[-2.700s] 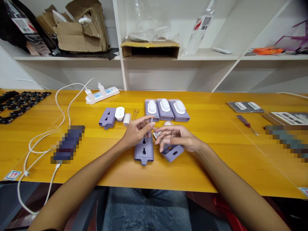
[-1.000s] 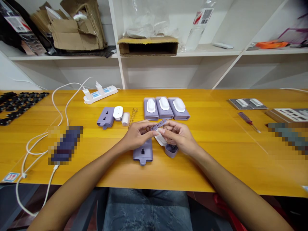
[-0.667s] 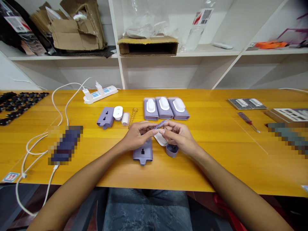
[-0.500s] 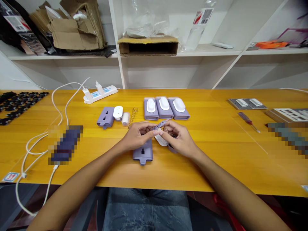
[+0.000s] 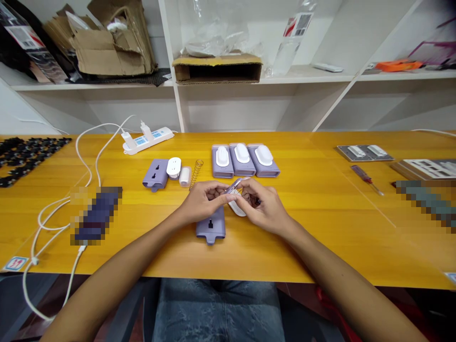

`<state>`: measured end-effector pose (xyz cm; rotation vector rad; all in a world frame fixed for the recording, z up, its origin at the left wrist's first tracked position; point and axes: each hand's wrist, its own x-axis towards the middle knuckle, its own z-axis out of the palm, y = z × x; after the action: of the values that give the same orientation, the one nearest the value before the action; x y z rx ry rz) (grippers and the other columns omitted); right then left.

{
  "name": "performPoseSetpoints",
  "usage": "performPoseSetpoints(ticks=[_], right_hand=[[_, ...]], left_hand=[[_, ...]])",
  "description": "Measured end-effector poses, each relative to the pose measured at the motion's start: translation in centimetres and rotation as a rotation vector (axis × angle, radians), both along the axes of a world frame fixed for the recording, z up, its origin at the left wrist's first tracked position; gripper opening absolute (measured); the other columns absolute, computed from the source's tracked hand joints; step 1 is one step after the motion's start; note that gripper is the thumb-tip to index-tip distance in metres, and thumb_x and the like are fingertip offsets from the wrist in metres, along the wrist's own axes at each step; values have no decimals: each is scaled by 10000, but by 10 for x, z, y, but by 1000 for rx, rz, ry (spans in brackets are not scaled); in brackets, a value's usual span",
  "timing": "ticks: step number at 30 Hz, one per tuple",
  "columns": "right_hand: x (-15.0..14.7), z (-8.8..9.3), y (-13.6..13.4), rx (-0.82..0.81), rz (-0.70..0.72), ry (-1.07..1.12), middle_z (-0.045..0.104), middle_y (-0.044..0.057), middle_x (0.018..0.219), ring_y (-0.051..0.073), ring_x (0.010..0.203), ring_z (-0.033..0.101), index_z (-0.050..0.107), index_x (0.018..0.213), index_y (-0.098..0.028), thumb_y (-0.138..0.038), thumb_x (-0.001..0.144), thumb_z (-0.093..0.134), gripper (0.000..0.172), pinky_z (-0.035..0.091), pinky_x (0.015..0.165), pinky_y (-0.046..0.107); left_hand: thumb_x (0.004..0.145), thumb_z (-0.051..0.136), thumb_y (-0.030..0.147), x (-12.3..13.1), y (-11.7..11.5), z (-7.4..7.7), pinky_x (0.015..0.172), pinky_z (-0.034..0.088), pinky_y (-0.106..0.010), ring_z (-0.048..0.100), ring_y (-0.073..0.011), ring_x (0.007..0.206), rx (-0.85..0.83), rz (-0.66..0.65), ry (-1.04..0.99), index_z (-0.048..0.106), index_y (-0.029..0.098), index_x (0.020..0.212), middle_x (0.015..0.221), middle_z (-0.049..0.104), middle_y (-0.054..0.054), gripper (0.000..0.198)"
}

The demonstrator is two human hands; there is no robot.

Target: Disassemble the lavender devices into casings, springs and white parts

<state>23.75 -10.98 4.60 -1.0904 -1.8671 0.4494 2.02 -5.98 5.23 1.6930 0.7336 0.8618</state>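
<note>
- My left hand [image 5: 203,202] is closed, its thumb and fingertips pinching a narrow lilac plastic strip [image 5: 233,186] above the yellow wooden table [image 5: 320,223].
- My right hand [image 5: 265,207] is half curled at the strip's far end; I cannot tell whether it grips the strip or only touches it.
- A curved white cover [image 5: 235,208] sits just below the strip, partly hidden by my fingers.
- Below my left hand lies a lilac socket housing [image 5: 211,229], with no white part visible on it.
- Done, it seems: three lilac units [image 5: 242,173] stand in a row, each topped by a white piece.
- Still loose: a second lilac housing [image 5: 155,175], a round white socket piece [image 5: 174,167], a small white cylinder [image 5: 185,176] and a coil spring [image 5: 195,174].
- Writing: the table sticker [image 5: 14,263] shows red arrows; the white power strip's [image 5: 147,140] blue label is unreadable.
</note>
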Motion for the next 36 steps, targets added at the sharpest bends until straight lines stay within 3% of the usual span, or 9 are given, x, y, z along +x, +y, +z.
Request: performPoseSetpoints(ticks=[4,8,13,17,24,31,36], right_hand=[[-2,3,0,76,13,-35,648,9,710,171,593,541,702,1026,-246,-366,1069,645,140,421,601,324],[-5,6,0,103,62,-32,700,46,752,183,620,548,703,893,-240,-356,1093,588,258,436,644,347],[-6,8,0,15,103,87,714,44,782,200,701,605,717,893,-240,-381,1092,621,262,469,710,353],[-7,10,-1,-80,116,180,712,35,792,193,713,613,731,881,-238,-438,1076,666,286,478,707,342],[-9,11,-2,-237,127,334,619,12,720,169,645,513,731,845,-229,-556,1026,720,374,407,602,314],[-8,11,-2,-282,155,392,584,3,700,156,636,479,721,818,-227,-534,1010,750,364,358,574,304],[-5,10,-2,-328,166,418,570,3,683,157,627,471,730,827,-227,-550,998,761,366,330,538,292]], left_hand=[[891,856,581,0,1,-1,578,462,-242,569,-114,636,-4,-10,-14,837,133,1064,882,797,-76,480],[915,846,548,0,1,-1,611,493,-247,623,-125,680,-8,-29,-41,821,134,1097,944,811,-92,454],[908,870,483,-2,4,-4,845,599,-321,751,-196,932,-40,-72,-98,774,151,1170,1130,822,-123,434],[932,845,462,-3,6,-5,986,601,-383,761,-242,1082,8,-64,-84,769,167,1204,1253,802,-138,409],[917,853,426,-2,7,-5,926,600,-362,747,-239,1050,64,-49,-74,784,181,1230,1245,800,-131,403],[890,873,383,0,5,-4,928,591,-362,729,-226,1026,64,-44,-89,795,168,1220,1260,790,-137,401],[874,884,348,-1,4,-2,862,589,-320,718,-216,1001,84,-37,-95,804,182,1221,1156,798,-110,393]])
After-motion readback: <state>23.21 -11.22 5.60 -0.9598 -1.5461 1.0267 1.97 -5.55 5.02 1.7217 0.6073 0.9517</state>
